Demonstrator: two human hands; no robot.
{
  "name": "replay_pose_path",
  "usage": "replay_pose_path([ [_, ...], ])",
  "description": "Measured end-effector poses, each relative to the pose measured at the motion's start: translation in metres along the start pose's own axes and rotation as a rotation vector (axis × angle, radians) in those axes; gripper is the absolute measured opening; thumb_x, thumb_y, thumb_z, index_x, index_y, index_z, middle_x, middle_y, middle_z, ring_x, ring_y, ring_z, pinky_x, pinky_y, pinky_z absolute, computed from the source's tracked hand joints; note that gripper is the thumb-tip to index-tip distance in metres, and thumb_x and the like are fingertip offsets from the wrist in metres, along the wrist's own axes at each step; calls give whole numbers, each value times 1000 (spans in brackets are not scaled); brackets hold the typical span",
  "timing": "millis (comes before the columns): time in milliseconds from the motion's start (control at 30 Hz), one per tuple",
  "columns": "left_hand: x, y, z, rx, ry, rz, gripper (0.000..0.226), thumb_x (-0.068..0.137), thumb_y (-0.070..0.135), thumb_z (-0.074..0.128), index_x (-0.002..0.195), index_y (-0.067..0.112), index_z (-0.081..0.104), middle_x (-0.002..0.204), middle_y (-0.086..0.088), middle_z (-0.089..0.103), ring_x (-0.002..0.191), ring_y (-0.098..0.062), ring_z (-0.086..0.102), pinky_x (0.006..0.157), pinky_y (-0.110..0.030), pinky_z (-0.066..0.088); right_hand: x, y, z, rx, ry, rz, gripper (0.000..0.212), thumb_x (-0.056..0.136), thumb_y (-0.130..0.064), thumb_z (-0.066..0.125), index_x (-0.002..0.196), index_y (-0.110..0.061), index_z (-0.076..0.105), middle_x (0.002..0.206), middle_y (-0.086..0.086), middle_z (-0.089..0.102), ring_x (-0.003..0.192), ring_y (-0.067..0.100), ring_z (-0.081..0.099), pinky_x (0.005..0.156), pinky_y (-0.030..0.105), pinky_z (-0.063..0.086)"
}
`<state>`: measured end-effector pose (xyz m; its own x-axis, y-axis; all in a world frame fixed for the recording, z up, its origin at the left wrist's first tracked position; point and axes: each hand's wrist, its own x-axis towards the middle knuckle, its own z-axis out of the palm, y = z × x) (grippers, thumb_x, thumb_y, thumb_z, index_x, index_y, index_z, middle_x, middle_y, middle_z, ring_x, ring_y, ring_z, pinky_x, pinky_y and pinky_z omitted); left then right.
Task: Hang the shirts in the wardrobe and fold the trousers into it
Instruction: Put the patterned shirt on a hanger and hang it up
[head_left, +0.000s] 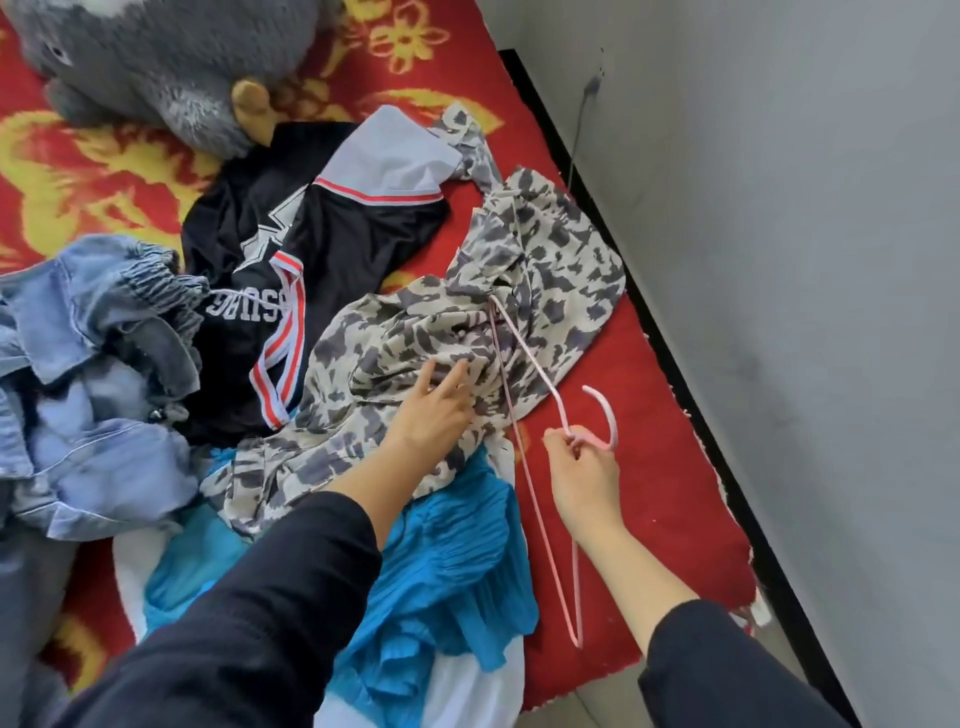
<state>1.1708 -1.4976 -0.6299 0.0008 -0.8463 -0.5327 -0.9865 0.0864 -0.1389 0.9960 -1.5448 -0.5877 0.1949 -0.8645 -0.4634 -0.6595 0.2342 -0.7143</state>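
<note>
Right hand (584, 470) pinched the pink hanger (611, 418) below its hook. Left hand (434, 410) lay flat, fingers straight, on the shirt (550, 291), crumpled at frame centre, beige with grey blotches, one hanger arm inside it.

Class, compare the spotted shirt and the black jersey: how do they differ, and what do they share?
The spotted shirt is beige with grey blotches; the black jersey has red-and-white trim.
A pink hanger, in the right hand's grip, enters the spotted shirt; the black jersey has none.
The left hand rests on the spotted shirt; no hand touches the black jersey.
Both lie crumpled on the red blanket.
</note>
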Motion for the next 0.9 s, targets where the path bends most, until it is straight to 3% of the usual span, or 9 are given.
replay_pose_path([
  [67,-13,-10,-8,-162,70,-16,39,93,19,49,131,22,49,147,-1,38,146,-24,13,118,-50,7,-3,-7,-4,34,8,11,36,92,-20,53,60,-10,39,50,-1,34,45,11,31,49,27,29],
  [133,-33,-20,-24,-486,253,-81,13,89,19,53,100,19,60,109,-1,62,115,-23,53,101,-36,36,-11,-14,-9,76,18,17,36,89,-16,54,58,-11,37,51,-1,33,48,12,30,49,29,27],
  [200,-57,-29,-52,-885,410,-229,17,87,13,53,70,13,48,71,-2,57,70,-20,55,64,-31,41,-23,-24,-14,108,6,12,37,85,-14,57,56,-11,36,53,-3,33,51,12,29,51,31,25],
  [267,-79,-38,-79,-1167,534,-324,26,83,10,51,59,11,42,54,-4,46,53,-15,39,52,-29,31,-38,-37,-18,117,-40,-18,31,82,-19,65,62,-1,50,55,-2,40,53,11,34,53,30,28],
  [500,-171,-58,-195,-1495,729,-289,19,84,14,47,77,17,64,57,-1,50,51,-15,41,46,-29,39,-105,-139,-42,302,-375,-249,44,69,-36,85,104,-15,68,96,-2,74,92,15,69,81,32,56],
  [600,-216,-66,-242,-1561,809,-254,30,90,6,43,91,17,71,61,0,54,50,-14,44,44,-22,37,-126,-178,-41,133,-206,-405,32,71,-38,79,90,-14,68,83,1,72,78,19,67,70,36,54],
  [667,-250,-74,-265,-1609,902,-248,37,92,4,43,80,21,73,64,-3,57,56,-19,46,52,-24,36,-140,-200,-46,117,-107,-441,22,80,-29,71,79,-8,65,71,4,66,65,19,58,59,33,44],
  [800,-315,-94,-302,-1736,1043,-289,32,97,5,43,81,15,69,79,-16,61,70,-25,51,61,-32,40,-163,-235,-66,70,-46,-446,43,91,-29,61,54,-12,46,53,-1,44,54,20,38,51,30,24],
  [900,-360,-117,-316,-1673,1183,-397,28,94,7,48,81,17,71,83,-11,66,73,-25,56,66,-33,45,-170,-273,-81,59,32,-507,41,90,-28,60,54,-9,53,53,1,49,55,22,44,51,31,28],
])
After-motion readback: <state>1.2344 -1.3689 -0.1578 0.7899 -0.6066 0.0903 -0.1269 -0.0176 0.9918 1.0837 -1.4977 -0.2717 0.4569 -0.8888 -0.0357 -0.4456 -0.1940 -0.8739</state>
